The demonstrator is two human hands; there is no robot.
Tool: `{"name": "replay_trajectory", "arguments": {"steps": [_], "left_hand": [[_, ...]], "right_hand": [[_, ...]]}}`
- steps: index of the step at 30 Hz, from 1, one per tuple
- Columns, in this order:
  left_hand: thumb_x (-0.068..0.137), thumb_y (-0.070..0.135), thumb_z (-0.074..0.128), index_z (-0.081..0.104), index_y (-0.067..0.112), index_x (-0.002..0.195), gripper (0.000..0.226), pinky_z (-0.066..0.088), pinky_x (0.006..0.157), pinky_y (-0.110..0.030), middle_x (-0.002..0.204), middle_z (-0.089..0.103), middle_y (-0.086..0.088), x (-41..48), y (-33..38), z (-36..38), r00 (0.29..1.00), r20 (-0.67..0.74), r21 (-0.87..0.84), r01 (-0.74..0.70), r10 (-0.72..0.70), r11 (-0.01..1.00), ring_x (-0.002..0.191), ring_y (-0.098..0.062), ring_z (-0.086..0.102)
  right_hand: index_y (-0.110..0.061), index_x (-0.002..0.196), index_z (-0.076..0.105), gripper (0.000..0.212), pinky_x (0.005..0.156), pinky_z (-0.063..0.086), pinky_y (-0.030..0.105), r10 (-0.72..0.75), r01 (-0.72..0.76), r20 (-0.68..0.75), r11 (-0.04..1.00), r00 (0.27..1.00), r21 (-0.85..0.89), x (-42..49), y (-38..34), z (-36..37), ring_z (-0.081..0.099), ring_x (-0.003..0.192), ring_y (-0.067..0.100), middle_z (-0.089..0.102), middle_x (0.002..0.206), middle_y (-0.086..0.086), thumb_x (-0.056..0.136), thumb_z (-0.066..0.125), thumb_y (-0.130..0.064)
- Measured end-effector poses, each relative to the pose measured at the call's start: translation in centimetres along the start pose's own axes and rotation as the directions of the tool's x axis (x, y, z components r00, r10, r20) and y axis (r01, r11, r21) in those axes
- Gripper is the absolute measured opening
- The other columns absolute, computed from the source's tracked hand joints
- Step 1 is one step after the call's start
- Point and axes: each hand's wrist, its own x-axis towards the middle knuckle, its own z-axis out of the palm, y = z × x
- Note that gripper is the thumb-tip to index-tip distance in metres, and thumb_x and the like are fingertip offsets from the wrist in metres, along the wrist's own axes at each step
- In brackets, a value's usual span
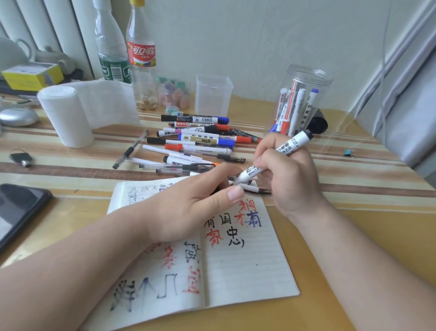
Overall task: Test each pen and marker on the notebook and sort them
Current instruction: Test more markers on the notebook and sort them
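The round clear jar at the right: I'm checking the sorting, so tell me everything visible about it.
The jar looks like clear plastic, round, upright, open-topped with a ridged rim. It stands on the table at far right, beyond the right hand. Inside lean several white markers with red or blue ends. A black object lies by its right side.

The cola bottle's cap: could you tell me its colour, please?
Yellow cap, seen best in the head view.

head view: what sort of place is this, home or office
Probably a desk at home: a cola bottle, a tissue roll and a phone share the striped tabletop with the open notebook and the pile of pens, and what looks like a radiator stands behind.
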Motion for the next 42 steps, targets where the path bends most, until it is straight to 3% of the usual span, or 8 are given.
{"name": "replay_trajectory", "arguments": {"steps": [4, 7, 9, 19, 23, 28, 35, 42], "left_hand": [[0.094, 0.065, 0.039, 0.046, 0.042, 0.131, 0.044, 0.042, 0.082, -0.024, 0.099, 0.058, 0.02, 0.1, -0.1, -0.1, 0.994, -0.077, -0.018, 0.074, -0.075, 0.997, 0.088, -0.004, 0.056], [0.091, 0.002, 0.052, 0.047, 0.033, 0.117, 0.041, 0.041, 0.07, -0.019, 0.094, 0.054, 0.028, 0.1, -0.7, -0.4, 0.984, -0.156, 0.027, 0.091, -0.086, 0.995, 0.077, -0.008, 0.052], [0.082, -0.013, 0.041, 0.046, 0.03, 0.11, 0.052, 0.042, 0.073, -0.014, 0.095, 0.054, 0.03, 0.2, -0.8, -0.3, 0.979, -0.19, 0.104, 0.098, -0.077, 0.99, 0.086, -0.007, 0.054], [0.096, 0.012, 0.063, 0.042, 0.041, 0.13, 0.049, 0.05, 0.09, -0.019, 0.106, 0.069, 0.026, 0.8, -0.4, 0.6, 0.987, -0.111, 0.199, 0.134, -0.114, 0.971, 0.098, 0.005, 0.064], [0.093, 0.021, 0.069, 0.047, 0.045, 0.122, 0.044, 0.047, 0.093, -0.017, 0.106, 0.068, 0.037, 0.6, -0.4, 0.2, 0.98, -0.136, 0.236, 0.173, -0.144, 0.956, 0.098, 0.014, 0.062], [0.086, 0.022, 0.079, 0.057, 0.035, 0.099, 0.028, 0.053, 0.098, -0.034, 0.097, 0.072, 0.033, 1.0, -0.6, 0.4, 0.971, -0.155, 0.164, 0.209, -0.184, 0.964, 0.094, 0.008, 0.068], [0.083, 0.03, 0.081, 0.073, 0.039, 0.096, 0.018, 0.048, 0.081, -0.006, 0.09, 0.067, 0.039, 1.0, -0.8, 0.5, 0.97, -0.186, 0.243, 0.202, -0.159, 0.949, 0.083, 0.016, 0.064], [0.085, 0.028, 0.079, 0.075, 0.041, 0.1, 0.021, 0.047, 0.08, -0.004, 0.087, 0.067, 0.037, 0.8, -1.1, 0.4, 0.978, -0.174, 0.274, 0.157, -0.112, 0.949, 0.082, 0.015, 0.063]], "right_hand": [[0.009, 0.062, 0.052, 0.018, 0.044, 0.018, 0.019, 0.145, -0.152, 0.127, 0.987, 0.981, 0.05, 0.0, -1.7, -2.4, 0.022, 0.038, 0.014, 0.028, 0.041, 0.002, 0.069, 0.046, -0.006], [0.003, 0.075, 0.071, 0.027, 0.039, 0.03, 0.023, 0.268, -0.286, 0.275, 0.958, 0.924, 0.028, -1.3, -1.1, -3.9, 0.044, 0.041, 0.024, 0.049, 0.048, 0.017, 0.074, 0.048, -0.012], [-0.001, 0.084, 0.075, 0.029, 0.037, 0.04, 0.025, 0.332, -0.378, 0.357, 0.923, 0.873, 0.068, -2.8, 0.1, -4.4, 0.055, 0.05, 0.031, 0.059, 0.06, 0.021, 0.078, 0.049, -0.013], [-0.007, 0.079, 0.07, 0.007, 0.039, 0.036, 0.023, 0.312, -0.292, 0.37, 0.95, 0.875, -0.112, -4.4, 1.7, -5.5, 0.043, 0.049, 0.027, 0.05, 0.055, 0.017, 0.076, 0.064, -0.006], [-0.005, 0.083, 0.072, 0.007, 0.044, 0.049, 0.03, 0.31, -0.271, 0.401, 0.95, 0.862, -0.154, -4.8, 1.5, -5.0, 0.059, 0.051, 0.03, 0.062, 0.063, 0.018, 0.079, 0.065, -0.006], [-0.01, 0.082, 0.065, 0.006, 0.043, 0.042, 0.031, 0.277, -0.17, 0.33, 0.933, 0.902, -0.318, -4.6, 1.4, -5.5, 0.055, 0.042, 0.028, 0.059, 0.056, 0.011, 0.078, 0.069, -0.013], [-0.003, 0.083, 0.06, 0.017, 0.04, 0.043, 0.028, 0.275, -0.155, 0.357, 0.931, 0.893, -0.33, -4.9, 1.1, -5.6, 0.053, 0.042, 0.02, 0.063, 0.057, 0.009, 0.079, 0.074, -0.012], [-0.005, 0.079, 0.063, 0.017, 0.043, 0.04, 0.022, 0.264, -0.145, 0.349, 0.932, 0.899, -0.331, -4.9, 1.1, -5.2, 0.054, 0.048, 0.015, 0.065, 0.062, 0.006, 0.082, 0.08, -0.006]]}}
